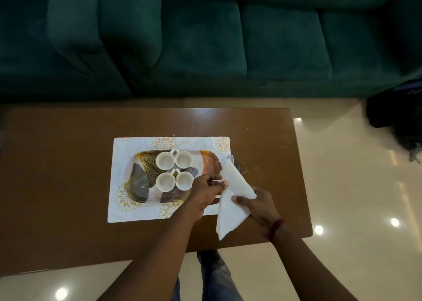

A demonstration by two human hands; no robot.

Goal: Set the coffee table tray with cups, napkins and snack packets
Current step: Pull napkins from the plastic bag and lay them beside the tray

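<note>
Both hands grip the white napkin [230, 200], the left hand [206, 189] pinching its inner edge, the right hand [258, 203] nearer its middle, long axis running diagonally over the tray [134, 177] right end.

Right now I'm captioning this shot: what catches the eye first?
Four white cups clustered on a leaf-patterned tray at the middle of the brown table. Just right of them, the left hand and right hand hold a white napkin between them.
</note>
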